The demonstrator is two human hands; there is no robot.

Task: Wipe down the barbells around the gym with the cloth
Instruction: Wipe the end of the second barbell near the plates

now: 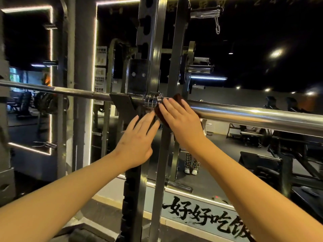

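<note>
Where the cloth sits: a dark brown cloth (178, 98) lies over the barbell (253, 116), just right of the collar (153, 101). It is pinned between the bar and the right hand (181, 123). One edge shows above the fingertips and another hangs below the bar, toward the left.
Right hand: flat on the cloth, fingers straight and close together, pressing onto the thick end of the bar. No finger curls round it.
Left hand (138, 137): lower and to the left, fingers straight and slightly spread, holding nothing. The fingertips come close to the hanging edge of the cloth; contact cannot be told.
Writing: large black brush characters (197, 215) on a pale floor strip read 好好吃饭; the right forearm cuts off the last one. The sheets (101, 67) posted on the pillar at left are too blurred to read.
Long axis: horizontal, crossing the whole view from left to right. The thin shaft runs left of the collar; the thick polished sleeve runs right and leaves the frame at the right edge.
Support: the bar rests in a black hook (122, 102) on the rack upright (157, 49).
Beyond the rack: legs (191, 163) in checked trousers and white shoes.
</note>
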